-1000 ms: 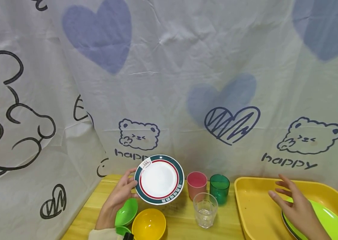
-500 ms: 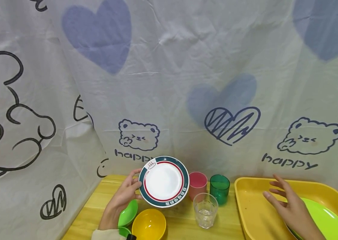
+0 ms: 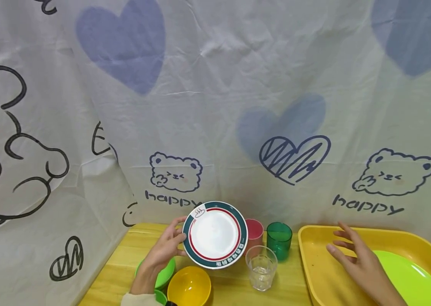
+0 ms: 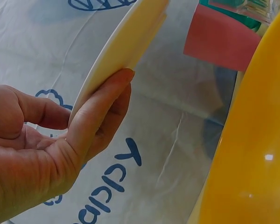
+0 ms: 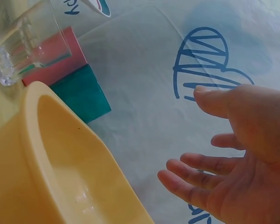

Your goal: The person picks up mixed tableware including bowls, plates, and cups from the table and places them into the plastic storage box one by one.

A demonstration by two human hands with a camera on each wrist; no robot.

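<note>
My left hand (image 3: 165,248) pinches the left rim of a white plate (image 3: 215,234) with a dark green border and a thin red ring. Tilted up, the plate shows its face in the head view and hangs above the table, partly in front of a pink cup (image 3: 254,231). From the left wrist view, the thumb lies on one side of the plate (image 4: 116,56) and the fingers on its underside. My right hand (image 3: 362,265) hovers over a yellow tray (image 3: 324,255), fingers spread and holding nothing. A bright green plate (image 3: 410,276) lies in that tray.
Right of the pink cup stands a green cup (image 3: 279,240), with a clear glass (image 3: 261,267) in front. A yellow bowl (image 3: 189,287) and green bowls (image 3: 165,274) sit below the left hand on the wooden table (image 3: 116,272). A printed cloth (image 3: 215,106) hangs behind.
My left hand has carried the white plate rightward and slightly down, so it now overlaps the pink cup. My right hand has drifted left over the tray, still holding nothing.
</note>
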